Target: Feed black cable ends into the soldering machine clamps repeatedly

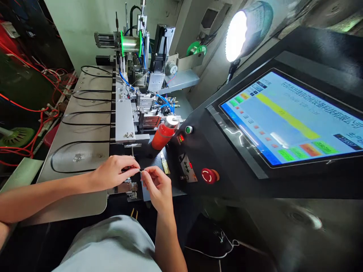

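Observation:
My left hand (115,172) reaches in from the left over the metal plate (85,130), its thumb and fingers pinched on the end of a black cable (73,172). That cable loops across the plate beneath my wrist. Close by on the right, my right hand (157,185) is pinched too, its fingertips nearly touching those of my left hand at a small dark piece between them. Just beyond both hands is the front end of the machine's metal rail (124,121). Several other black cable loops lie on the plate farther back.
A red bottle (163,134) with a silver lid stands behind my right hand. To the right are a red emergency button (210,176), a green button (188,130) and a lit touchscreen (283,121). A lamp (236,36) shines above; a wire spool (131,44) sits at the back.

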The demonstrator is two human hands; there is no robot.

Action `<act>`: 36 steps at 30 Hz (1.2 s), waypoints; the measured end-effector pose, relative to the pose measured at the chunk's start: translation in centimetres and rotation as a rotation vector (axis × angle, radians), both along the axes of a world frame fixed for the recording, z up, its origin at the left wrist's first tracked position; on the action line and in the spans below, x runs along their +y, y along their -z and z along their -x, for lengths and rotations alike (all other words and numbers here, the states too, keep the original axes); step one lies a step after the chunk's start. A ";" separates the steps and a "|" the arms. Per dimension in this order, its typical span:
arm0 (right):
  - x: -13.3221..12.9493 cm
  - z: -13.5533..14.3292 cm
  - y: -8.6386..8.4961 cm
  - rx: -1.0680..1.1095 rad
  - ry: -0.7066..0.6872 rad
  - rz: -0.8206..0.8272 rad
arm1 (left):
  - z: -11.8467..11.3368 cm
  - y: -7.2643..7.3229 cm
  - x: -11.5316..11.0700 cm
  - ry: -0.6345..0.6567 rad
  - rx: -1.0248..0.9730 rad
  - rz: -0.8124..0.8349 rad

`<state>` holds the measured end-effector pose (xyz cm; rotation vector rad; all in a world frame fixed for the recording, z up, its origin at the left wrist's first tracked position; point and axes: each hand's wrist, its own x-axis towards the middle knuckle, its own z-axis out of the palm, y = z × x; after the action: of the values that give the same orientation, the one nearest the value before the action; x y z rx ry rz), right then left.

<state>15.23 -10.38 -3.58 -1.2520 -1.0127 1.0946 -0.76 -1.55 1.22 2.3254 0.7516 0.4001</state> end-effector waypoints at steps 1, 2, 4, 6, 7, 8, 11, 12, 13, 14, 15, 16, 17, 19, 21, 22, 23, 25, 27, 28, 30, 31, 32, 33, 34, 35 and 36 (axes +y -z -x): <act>0.2 0.0 0.0 0.003 -0.023 0.008 | 0.1 0.1 0.0 0.014 0.000 -0.034; 0.3 -0.2 -0.1 0.010 -0.061 0.017 | 0.2 0.1 0.0 0.033 0.001 -0.069; 0.6 -0.6 -0.2 0.054 -0.171 0.039 | 0.4 0.2 0.0 0.087 0.013 -0.118; 1.0 -0.8 -0.4 0.119 -0.237 0.053 | 0.5 0.2 -0.1 0.118 0.007 -0.128; 1.1 -0.6 -0.6 0.144 -0.216 0.043 | 0.5 0.2 -0.1 0.100 -0.014 -0.125; 1.3 -0.3 -0.7 0.158 -0.153 0.020 | 0.4 0.2 -0.2 0.059 -0.050 -0.116; 1.5 1.8 -1.0 0.139 0.175 -0.091 | -0.1 0.2 -0.6 -0.105 -0.179 -0.013; 1.6 2.6 -1.0 0.124 0.271 -0.123 | -0.3 0.2 -0.8 -0.140 -0.205 0.035; 1.6 3.4 -1.0 0.109 0.348 -0.149 | -0.4 0.1 -0.9 -0.165 -0.222 0.077; 1.6 4.1 -1.0 0.094 0.407 -0.170 | -0.5 0.1 -1.0 -0.183 -0.234 0.107; 1.5 4.8 -0.9 0.082 0.449 -0.186 | -0.5 0.1 -1.1 -0.197 -0.243 0.126; 1.5 5.2 -0.8 0.077 0.475 -0.194 | -0.5 0.1 -1.2 -0.208 -0.252 0.139; 1.6 5.6 -0.6 0.083 0.488 -0.196 | -0.5 0.0 -1.3 -0.216 -0.260 0.158; 1.6 5.9 -0.4 0.124 0.477 -0.178 | -0.5 -0.1 -1.3 -0.223 -0.268 0.212; 1.7 5.7 -0.2 0.168 0.442 -0.150 | -0.5 -0.3 -1.2 -0.223 -0.258 0.260; 1.8 5.3 -0.1 0.179 0.412 -0.133 | -0.5 -0.4 -1.1 -0.222 -0.241 0.269; 1.8 4.9 0.0 0.177 0.372 -0.112 | -0.5 -0.5 -0.9 -0.218 -0.216 0.263; 1.9 3.6 0.1 0.135 0.268 -0.073 | -0.4 -0.7 -0.2 -0.218 -0.147 0.208; 2.1 2.1 0.4 0.072 0.204 -0.046 | -0.3 -0.6 0.6 -0.234 -0.050 0.148; 2.1 1.4 0.6 0.047 0.210 -0.039 | -0.3 -0.5 1.0 -0.246 0.008 0.131; 2.2 0.2 1.1 0.025 0.265 -0.025 | -0.3 -0.1 1.7 -0.273 0.122 0.125; 2.2 -0.1 1.3 0.025 0.292 -0.018 | -0.3 0.1 1.9 -0.283 0.167 0.128; 2.1 -0.4 1.5 0.026 0.308 -0.014 | -0.3 0.3 2.1 -0.294 0.201 0.131; 2.1 -0.5 1.7 0.024 0.312 -0.011 | -0.4 0.5 2.2 -0.303 0.224 0.133; 2.0 -0.5 1.8 0.018 0.311 -0.009 | -0.4 0.7 2.2 -0.310 0.239 0.136; 2.0 -0.5 1.9 0.010 0.307 -0.006 | -0.4 0.8 2.3 -0.316 0.249 0.139; 1.9 -0.4 2.0 0.001 0.304 -0.003 | -0.4 0.9 2.3 -0.317 0.255 0.142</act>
<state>15.67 -8.46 -5.53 -1.3513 -0.7915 0.8574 -0.37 0.70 0.30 2.1490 1.2397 0.1780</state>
